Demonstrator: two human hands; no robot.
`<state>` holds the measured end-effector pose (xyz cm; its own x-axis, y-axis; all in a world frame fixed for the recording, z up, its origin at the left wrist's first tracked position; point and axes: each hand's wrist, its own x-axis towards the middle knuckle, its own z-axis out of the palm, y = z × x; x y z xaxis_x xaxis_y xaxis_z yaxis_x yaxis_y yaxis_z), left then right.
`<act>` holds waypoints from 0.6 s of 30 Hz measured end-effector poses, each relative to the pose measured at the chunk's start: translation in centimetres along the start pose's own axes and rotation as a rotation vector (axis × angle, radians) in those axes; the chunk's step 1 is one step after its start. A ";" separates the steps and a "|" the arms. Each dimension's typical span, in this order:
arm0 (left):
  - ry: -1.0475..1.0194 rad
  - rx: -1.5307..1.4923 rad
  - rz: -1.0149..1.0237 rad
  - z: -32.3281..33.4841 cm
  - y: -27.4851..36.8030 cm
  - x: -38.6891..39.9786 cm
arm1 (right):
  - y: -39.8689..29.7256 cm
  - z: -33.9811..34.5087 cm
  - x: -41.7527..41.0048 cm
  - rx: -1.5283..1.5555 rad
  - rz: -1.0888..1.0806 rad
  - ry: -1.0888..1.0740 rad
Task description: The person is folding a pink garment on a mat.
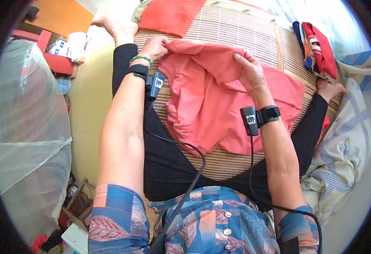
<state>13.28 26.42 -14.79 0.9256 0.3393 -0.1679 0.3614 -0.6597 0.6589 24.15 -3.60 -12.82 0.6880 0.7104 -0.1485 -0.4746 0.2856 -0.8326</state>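
Observation:
A coral-pink knit garment (204, 104), looking like a shirt, lies spread and rumpled on the bamboo slat mat (233, 28) between my outstretched legs. My left hand (155, 49) pinches its far left edge. Farther right, my right hand (252, 71) grips the same far edge, thumb on top of the cloth. Between the two hands that edge is lifted and folded over in a loose band. The cloth's right part lies flatter, beyond my right wrist. My fingertips under the fabric are partly hidden.
An orange-red folded cloth (172, 16) lies at the mat's far side. Folded clothes (320, 47) are stacked by my right foot. A patterned quilt (341, 149) bunches along the right. Cables (198, 171) run from both wrist devices across my lap. Translucent sheeting (29, 136) hangs at left.

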 end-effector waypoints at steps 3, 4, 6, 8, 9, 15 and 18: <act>0.122 -0.449 0.009 0.0 -0.2 0.0 | -1.5 -0.5 0.1 0.078 -0.036 -0.029; 0.117 -0.448 0.007 0.4 0.0 -0.1 | -1.8 -0.6 -0.1 0.080 -0.034 -0.024; 0.158 -0.485 -0.037 0.6 -0.4 -0.2 | -2.6 0.2 -0.2 0.069 -0.053 -0.019; 0.246 -0.333 0.050 0.8 -0.1 -0.5 | -2.8 0.5 -0.5 0.060 -0.064 -0.026; 0.322 -0.146 0.015 0.8 0.4 -0.6 | -2.8 0.6 -0.7 -0.009 -0.078 -0.034; 0.330 0.143 0.059 -0.9 -1.3 0.5 | -1.1 4.0 -2.3 -0.963 -0.528 -0.329; 0.285 0.106 -0.086 -1.0 -5.6 0.3 | 4.6 6.9 -3.6 -0.926 -0.605 -0.649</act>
<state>11.43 30.84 -17.83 0.8275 0.5615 0.0022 0.4608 -0.6814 0.5686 15.72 -0.39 -12.47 0.1428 0.8816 0.4499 0.5556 0.3047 -0.7736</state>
